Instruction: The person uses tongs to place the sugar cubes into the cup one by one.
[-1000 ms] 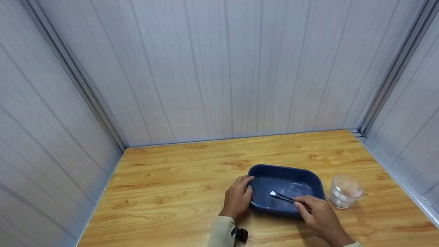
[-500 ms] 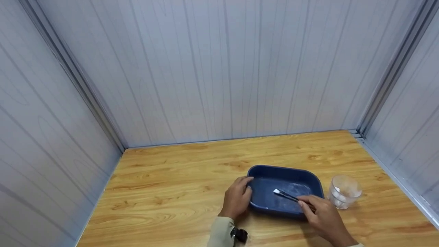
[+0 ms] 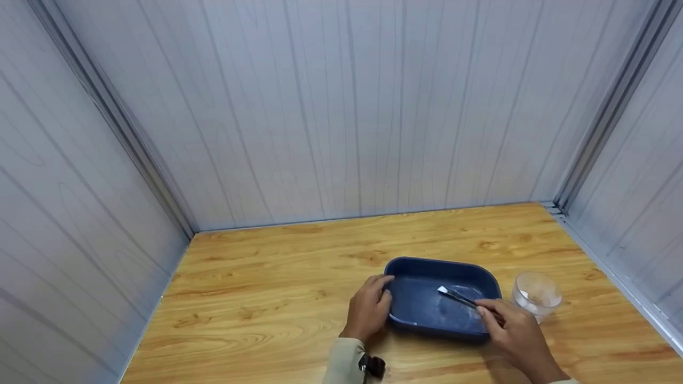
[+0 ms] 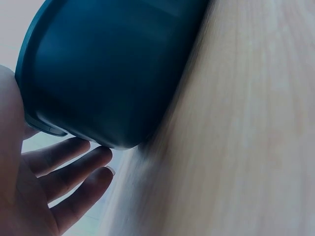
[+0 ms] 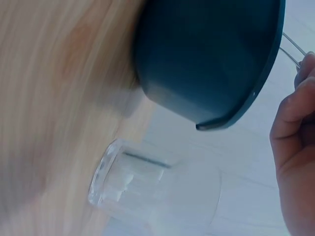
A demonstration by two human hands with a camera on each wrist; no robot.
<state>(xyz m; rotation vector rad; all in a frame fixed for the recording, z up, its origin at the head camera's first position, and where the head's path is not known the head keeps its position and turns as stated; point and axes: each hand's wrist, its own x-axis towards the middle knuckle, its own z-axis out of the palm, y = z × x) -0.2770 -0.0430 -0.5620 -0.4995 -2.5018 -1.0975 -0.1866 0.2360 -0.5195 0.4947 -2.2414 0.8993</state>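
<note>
A dark blue oblong tray (image 3: 421, 290) stands on the wooden table. My left hand (image 3: 368, 306) holds its left end, one finger over the rim; in the left wrist view, fingertips (image 4: 101, 155) touch the outer wall. Over the tray, my right hand (image 3: 515, 330) pinches thin dark tweezers (image 3: 460, 297), with a small white piece (image 3: 442, 290) at their tip. Two slim prongs of the tweezers (image 5: 294, 45) show past the rim in the right wrist view. Whitish smears mark the tray floor. Right of the tray is a clear glass (image 3: 539, 293) holding white lumps.
The wood-grain table (image 3: 267, 288) stretches left of and behind the tray. Pale panel walls (image 3: 341, 106) enclose the back and both sides. The glass (image 5: 133, 182) stands close to the tray's right end, beside my right hand.
My right hand has moved right and slightly away from me, carrying the tweezers and white piece across the tray. My left hand stays at the tray's left end.
</note>
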